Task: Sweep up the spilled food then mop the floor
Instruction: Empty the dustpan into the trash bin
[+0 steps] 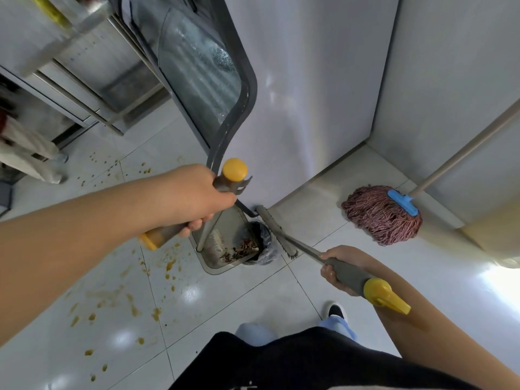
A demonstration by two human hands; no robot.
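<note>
Your left hand [197, 197] has its fingers clenched round the grey handle of the dustpan [225, 249], near its yellow cap; the pan sits low over the floor [281, 299] with its far edge at the small black-lined bin [263, 243], and a heap of brown and reddish food scraps [239, 250] lies in the pan's corner beside that bin; your right hand [337, 270] grasps the grey grip of the broom [277, 232], just ahead of its yellow end, and the brush head rests on the tiles at the foot of the wall, just right of the bin; the mop [382, 216], with reddish strands and a blue clamp, lies on the floor to the right, its pole leaning up along the wall, well apart from both hands; brown sauce splatters [132, 302] dot the tiles to the left, below your left forearm; a steel counter [84, 52] stands at the upper left.
</note>
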